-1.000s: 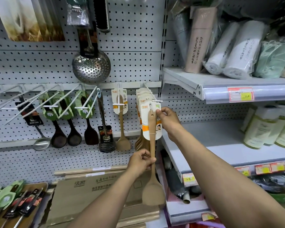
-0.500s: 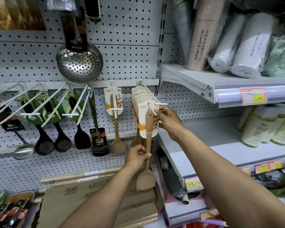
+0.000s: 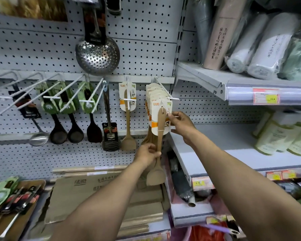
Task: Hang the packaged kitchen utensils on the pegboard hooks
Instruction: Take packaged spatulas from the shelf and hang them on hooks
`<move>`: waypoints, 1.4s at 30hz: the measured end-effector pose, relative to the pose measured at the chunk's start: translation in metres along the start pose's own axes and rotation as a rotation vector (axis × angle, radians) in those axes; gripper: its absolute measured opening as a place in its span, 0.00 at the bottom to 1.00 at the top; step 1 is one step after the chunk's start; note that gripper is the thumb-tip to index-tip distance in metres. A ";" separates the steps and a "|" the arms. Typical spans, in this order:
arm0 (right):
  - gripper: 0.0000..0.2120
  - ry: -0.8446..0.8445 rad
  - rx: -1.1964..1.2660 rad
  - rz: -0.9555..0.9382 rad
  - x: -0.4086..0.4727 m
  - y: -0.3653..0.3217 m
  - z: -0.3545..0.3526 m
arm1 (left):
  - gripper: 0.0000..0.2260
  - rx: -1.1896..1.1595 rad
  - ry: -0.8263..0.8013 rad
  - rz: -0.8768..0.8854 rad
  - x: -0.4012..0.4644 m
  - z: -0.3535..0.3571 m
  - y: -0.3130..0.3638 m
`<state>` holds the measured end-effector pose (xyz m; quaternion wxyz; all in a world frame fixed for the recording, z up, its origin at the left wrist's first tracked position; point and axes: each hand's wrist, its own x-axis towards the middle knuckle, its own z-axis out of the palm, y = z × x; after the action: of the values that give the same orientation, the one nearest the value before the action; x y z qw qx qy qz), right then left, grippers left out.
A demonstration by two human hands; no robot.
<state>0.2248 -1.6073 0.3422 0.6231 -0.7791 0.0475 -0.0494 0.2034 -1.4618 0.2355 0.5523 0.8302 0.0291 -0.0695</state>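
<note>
A wooden spatula (image 3: 159,129) on a white and orange card (image 3: 162,115) hangs at the front of a white pegboard hook (image 3: 165,94), ahead of several like packs. My left hand (image 3: 147,154) grips the spatula's handle low down. My right hand (image 3: 180,123) pinches the card's right edge by the hook's tip. One more packed wooden spatula (image 3: 128,117) hangs on the hook to the left.
A steel skimmer (image 3: 97,54) hangs above. Dark ladles with green cards (image 3: 64,101) and bare white hooks (image 3: 16,94) fill the left pegboard. Cardboard boxes (image 3: 94,192) lie below. Shelves at right hold rolled goods (image 3: 250,44) and pale bottles (image 3: 276,136).
The card has slid further back onto the hook. My right hand dropped from the card's top to its right edge, and my left hand moved slightly up the handle.
</note>
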 end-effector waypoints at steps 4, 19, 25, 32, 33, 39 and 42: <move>0.16 -0.028 -0.271 0.093 -0.026 0.009 -0.007 | 0.16 0.052 0.115 0.026 -0.033 -0.019 0.010; 0.23 -0.348 -1.210 -0.747 -0.152 -0.103 0.046 | 0.25 0.654 0.386 0.179 -0.229 -0.198 0.049; 0.25 -0.395 -1.097 -0.957 -0.218 -0.134 0.117 | 0.25 0.808 0.578 0.199 -0.307 -0.272 0.022; 0.25 -0.488 -0.977 -1.086 -0.299 -0.151 0.257 | 0.25 0.886 0.714 0.143 -0.390 -0.381 -0.053; 0.25 -0.495 -0.964 -1.088 -0.309 -0.155 0.274 | 0.25 0.896 0.725 0.140 -0.400 -0.395 -0.060; 0.24 -0.571 -0.841 -1.143 -0.398 -0.190 0.427 | 0.24 0.967 0.832 0.052 -0.495 -0.526 -0.114; 0.24 -0.617 -0.790 -1.161 -0.438 -0.208 0.496 | 0.24 1.000 0.847 0.004 -0.532 -0.586 -0.139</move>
<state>-0.1387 -1.0233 0.4287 0.1576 -0.8224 -0.5313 -0.1284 -0.2916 -0.8529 0.4102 0.0405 0.9425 0.2070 0.2594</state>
